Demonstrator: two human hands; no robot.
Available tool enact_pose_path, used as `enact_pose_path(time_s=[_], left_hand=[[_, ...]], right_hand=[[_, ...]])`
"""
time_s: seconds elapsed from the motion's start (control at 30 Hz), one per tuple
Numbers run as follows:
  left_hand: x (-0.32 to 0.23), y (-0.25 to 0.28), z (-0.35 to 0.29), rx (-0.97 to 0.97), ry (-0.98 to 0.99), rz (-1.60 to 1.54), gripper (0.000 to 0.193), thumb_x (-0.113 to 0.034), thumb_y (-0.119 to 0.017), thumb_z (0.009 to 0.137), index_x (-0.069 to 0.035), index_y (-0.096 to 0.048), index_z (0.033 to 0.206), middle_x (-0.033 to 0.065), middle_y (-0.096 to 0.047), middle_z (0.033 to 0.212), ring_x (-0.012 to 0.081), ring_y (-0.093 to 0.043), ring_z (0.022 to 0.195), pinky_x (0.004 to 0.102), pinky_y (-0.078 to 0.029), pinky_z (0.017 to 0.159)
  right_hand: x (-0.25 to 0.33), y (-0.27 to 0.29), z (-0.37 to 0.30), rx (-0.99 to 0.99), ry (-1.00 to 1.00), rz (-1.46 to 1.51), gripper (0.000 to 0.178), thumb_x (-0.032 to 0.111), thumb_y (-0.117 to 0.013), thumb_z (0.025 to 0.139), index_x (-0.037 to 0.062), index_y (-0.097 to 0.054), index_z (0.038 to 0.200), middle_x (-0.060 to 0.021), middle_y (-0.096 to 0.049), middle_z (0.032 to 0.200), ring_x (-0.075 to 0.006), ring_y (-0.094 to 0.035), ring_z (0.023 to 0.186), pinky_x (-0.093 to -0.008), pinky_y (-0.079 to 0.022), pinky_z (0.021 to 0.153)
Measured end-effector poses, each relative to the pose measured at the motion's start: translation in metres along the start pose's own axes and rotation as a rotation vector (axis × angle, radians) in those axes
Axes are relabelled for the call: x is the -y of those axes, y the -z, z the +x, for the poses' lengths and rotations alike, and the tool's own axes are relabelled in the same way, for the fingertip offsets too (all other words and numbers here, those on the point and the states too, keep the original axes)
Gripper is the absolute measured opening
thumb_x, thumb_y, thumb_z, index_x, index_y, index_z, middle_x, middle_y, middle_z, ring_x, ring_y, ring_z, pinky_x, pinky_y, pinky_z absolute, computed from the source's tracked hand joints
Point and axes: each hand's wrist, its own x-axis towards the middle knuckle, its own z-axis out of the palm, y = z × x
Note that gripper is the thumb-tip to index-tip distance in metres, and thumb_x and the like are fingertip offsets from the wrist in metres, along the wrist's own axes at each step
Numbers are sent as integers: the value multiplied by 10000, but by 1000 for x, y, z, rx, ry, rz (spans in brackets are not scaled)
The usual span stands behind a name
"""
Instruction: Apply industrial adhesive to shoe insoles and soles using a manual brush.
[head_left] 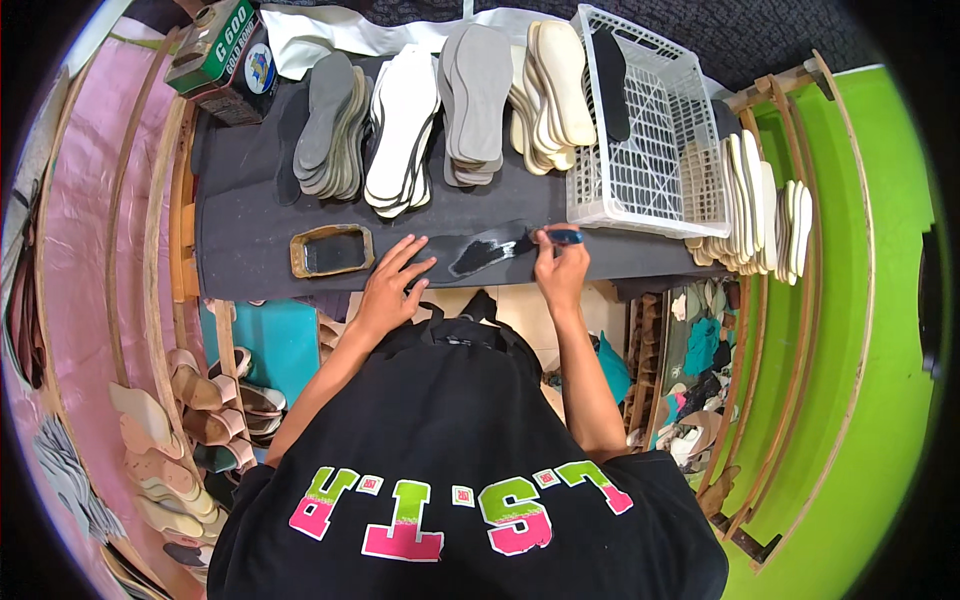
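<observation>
A black shoe insole (452,250) lies lengthwise across the dark-topped table near its front edge. Its middle and right part carry a wet, shiny patch with whitish streaks. My left hand (392,287) rests on the insole's left end, fingers spread flat. In my right hand (562,268), fingers closed, is a brush with a blue handle (567,237); its dark tip meets the right end of the wet patch. Left of my left hand stands a small rectangular tub (297,257) with a crusted brown rim and something dark inside.
Behind the insole stand stacks of grey insoles (325,125), white insoles (403,125) and cream insoles (560,85). A white plastic crate (648,215) with a black insole (610,85) stands back right, a green tin (222,65) back left. Wooden racks with shoe parts flank both sides.
</observation>
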Motion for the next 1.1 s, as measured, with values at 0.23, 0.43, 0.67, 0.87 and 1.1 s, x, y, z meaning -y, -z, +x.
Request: enact_pose_path(time_s=[0.23,0.43,0.67,0.87,1.1], left_hand=[[0,1,-1,8,7,11,358,-63,-753,911,-69,-778,1268,112,-589,1567,355,-481,1507,470,-441,1205],[1,2,0,16,-10,5,358,-65,-753,912,-73,-780,1269,115,-587,1569,354,-480,1507,469,-435,1209],[4,1,0,17,-11,-28,363,-71,-750,915,-78,-778,1277,109,-584,1571,352,-475,1510,470,-441,1203],[6,1,-1,17,-21,-11,368,-70,-746,912,-92,-778,1278,103,-576,1580,350,-473,1511,469,-443,1200],[4,3,0,30,-21,-3,368,-76,-742,916,-101,-779,1281,97,-572,1586,341,-461,1522,464,-435,1209]], right_hand=[[8,-2,5,16,27,-43,51,-1,-729,938,-21,-686,957,-179,-712,897,-337,-718,789,-396,-559,715],[6,-15,6,-3,-38,21,81,26,-733,948,-13,-666,923,-167,-685,849,-325,-693,747,-401,-553,697],[12,-15,21,57,-12,-39,86,8,-737,926,-4,-655,948,-189,-677,855,-345,-690,747,-420,-539,687],[13,-21,29,-18,-148,21,127,2,-738,913,-11,-612,924,-202,-654,842,-450,-655,786,-468,-522,701],[2,-20,33,16,-58,2,141,13,-748,930,-14,-610,933,-203,-662,827,-383,-689,722,-447,-537,644]])
